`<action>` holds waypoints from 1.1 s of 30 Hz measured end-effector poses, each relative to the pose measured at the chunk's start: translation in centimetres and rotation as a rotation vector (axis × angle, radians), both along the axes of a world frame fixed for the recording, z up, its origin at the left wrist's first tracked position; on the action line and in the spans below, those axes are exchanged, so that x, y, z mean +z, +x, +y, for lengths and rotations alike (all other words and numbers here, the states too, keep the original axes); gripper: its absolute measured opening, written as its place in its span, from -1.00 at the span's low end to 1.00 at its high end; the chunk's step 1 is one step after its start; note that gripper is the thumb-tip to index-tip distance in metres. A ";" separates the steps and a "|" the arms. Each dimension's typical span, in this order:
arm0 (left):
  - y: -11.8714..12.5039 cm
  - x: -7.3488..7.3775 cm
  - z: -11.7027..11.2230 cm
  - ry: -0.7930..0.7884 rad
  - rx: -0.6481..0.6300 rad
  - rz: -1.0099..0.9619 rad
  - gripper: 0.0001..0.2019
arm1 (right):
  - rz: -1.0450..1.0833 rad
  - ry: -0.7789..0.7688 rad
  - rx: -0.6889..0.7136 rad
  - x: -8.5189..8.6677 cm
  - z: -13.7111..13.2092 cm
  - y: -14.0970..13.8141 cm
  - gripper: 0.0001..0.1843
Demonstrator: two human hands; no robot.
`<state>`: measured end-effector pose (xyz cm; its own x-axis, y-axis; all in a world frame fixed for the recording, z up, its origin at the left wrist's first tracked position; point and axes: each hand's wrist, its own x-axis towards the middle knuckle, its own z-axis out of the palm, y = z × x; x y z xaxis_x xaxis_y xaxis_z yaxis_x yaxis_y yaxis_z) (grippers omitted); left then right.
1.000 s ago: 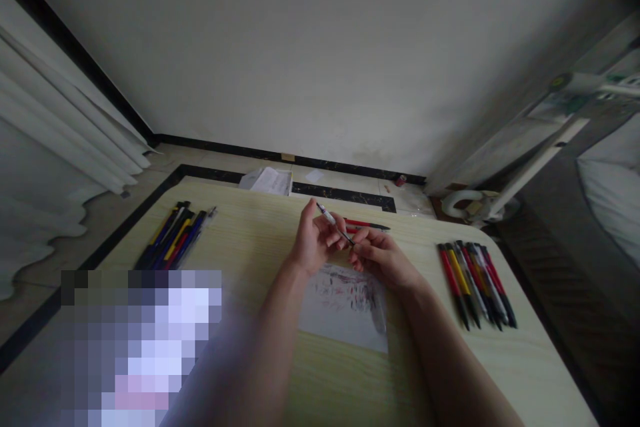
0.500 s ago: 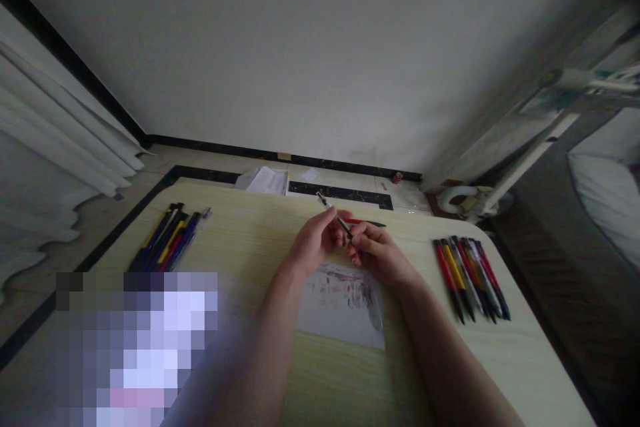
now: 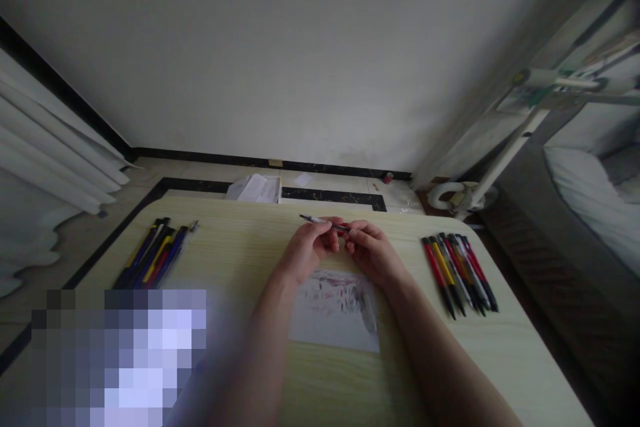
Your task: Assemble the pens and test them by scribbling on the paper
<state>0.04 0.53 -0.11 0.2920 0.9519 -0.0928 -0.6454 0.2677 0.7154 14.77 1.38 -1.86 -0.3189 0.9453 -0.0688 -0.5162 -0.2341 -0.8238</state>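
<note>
Bridging the left hand (image 3: 304, 252) and right hand (image 3: 374, 255), the pen (image 3: 315, 219) sits pinched in each grip.

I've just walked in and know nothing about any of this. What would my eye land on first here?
First, the hands meeting over the middle of the pale wooden table: the left hand and right hand pinch a slim pen between their fingertips, just beyond a scribbled sheet of paper. Next come the coloured pens, a fanned row near the right edge and a darker cluster at the left.
</note>
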 end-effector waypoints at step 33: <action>-0.4 -0.3 -0.1 -0.121 -0.187 0.047 -0.75 | 0.383 -0.129 -0.152 1.1 0.4 1.4 -0.87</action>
